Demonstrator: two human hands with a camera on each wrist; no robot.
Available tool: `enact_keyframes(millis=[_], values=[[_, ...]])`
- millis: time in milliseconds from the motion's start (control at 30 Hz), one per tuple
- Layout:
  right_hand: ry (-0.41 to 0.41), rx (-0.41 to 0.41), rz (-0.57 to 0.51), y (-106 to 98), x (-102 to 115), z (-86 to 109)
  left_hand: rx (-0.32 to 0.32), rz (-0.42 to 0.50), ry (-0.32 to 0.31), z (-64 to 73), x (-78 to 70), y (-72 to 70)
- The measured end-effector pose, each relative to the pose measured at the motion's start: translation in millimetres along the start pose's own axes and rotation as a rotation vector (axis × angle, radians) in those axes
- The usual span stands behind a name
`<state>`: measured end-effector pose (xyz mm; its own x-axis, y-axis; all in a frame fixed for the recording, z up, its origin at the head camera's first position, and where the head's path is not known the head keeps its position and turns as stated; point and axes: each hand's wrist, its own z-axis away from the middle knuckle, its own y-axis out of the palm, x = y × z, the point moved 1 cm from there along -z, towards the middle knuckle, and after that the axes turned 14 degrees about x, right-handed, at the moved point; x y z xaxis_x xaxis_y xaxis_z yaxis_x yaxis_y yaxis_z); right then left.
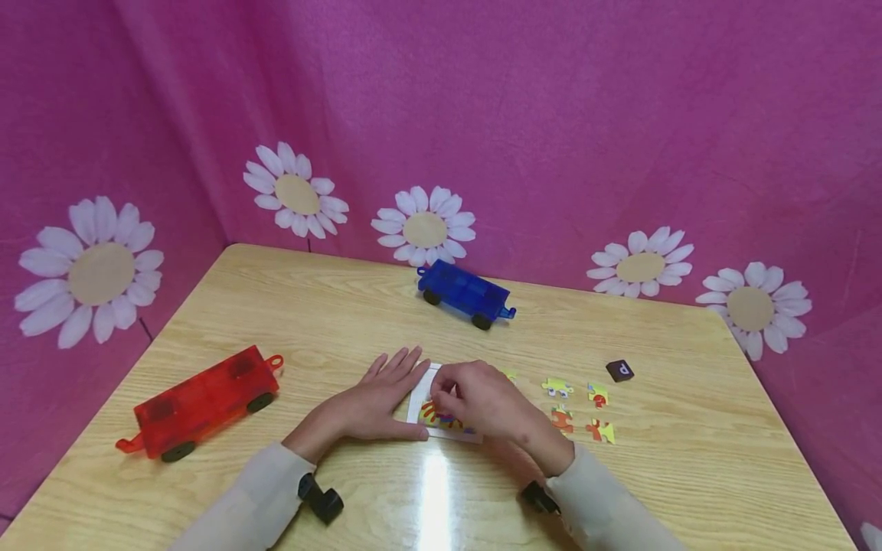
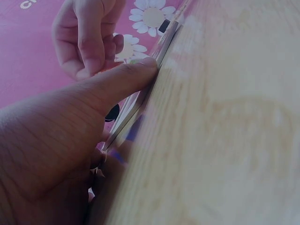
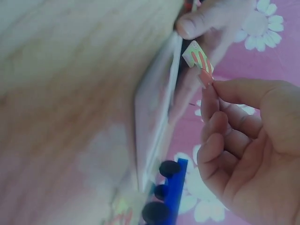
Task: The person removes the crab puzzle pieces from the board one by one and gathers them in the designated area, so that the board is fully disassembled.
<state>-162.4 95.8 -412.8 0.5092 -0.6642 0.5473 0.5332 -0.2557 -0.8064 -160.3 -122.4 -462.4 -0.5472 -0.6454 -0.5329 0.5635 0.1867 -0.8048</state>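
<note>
A white-bordered puzzle frame [image 1: 417, 402] lies flat on the table, partly covered by both hands. My left hand [image 1: 375, 402] rests at its left side with fingers straight and spread, the thumb [image 2: 140, 70] along the near edge. Over the frame, my right hand [image 1: 482, 402] pinches a jigsaw piece [image 3: 198, 57], yellow-green with orange stripes, between thumb and forefinger; its other fingers are curled. Beyond the right hand lie several loose jigsaw pieces, among them a yellow one [image 1: 556, 387] and a red-and-yellow one [image 1: 602, 431]. Another is partly hidden behind that hand.
A translucent red toy wagon [image 1: 207, 399] stands on the left of the wooden table [image 1: 331, 306]. The blue toy wagon [image 1: 463, 291] is toward the back. A small dark tile [image 1: 620, 370] with a white letter lies right of the pieces. Pink flowered cloth [image 1: 524, 138] hangs behind.
</note>
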Motion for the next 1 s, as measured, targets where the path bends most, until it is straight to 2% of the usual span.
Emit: enact_keyframes(millis=[200,633,867,1000], values=[[0.022,0.014,0.008,-12.9,-6.4,18.2,-0.004,-0.017,-0.014,-0.5,-0.8,0.2],[0.015,0.112,0.040,-31.1,-41.3,66.9,-0.003,-0.004,-0.047,-1.0,-2.2,1.2],[0.017,0.195,-0.022,-28.4,-56.4,76.8,-0.003,0.014,-0.046,0.0,-3.7,-0.6],[0.015,0.208,-0.048,-23.3,-61.1,79.1,-0.001,0.022,-0.044,0.1,-4.5,-1.0]])
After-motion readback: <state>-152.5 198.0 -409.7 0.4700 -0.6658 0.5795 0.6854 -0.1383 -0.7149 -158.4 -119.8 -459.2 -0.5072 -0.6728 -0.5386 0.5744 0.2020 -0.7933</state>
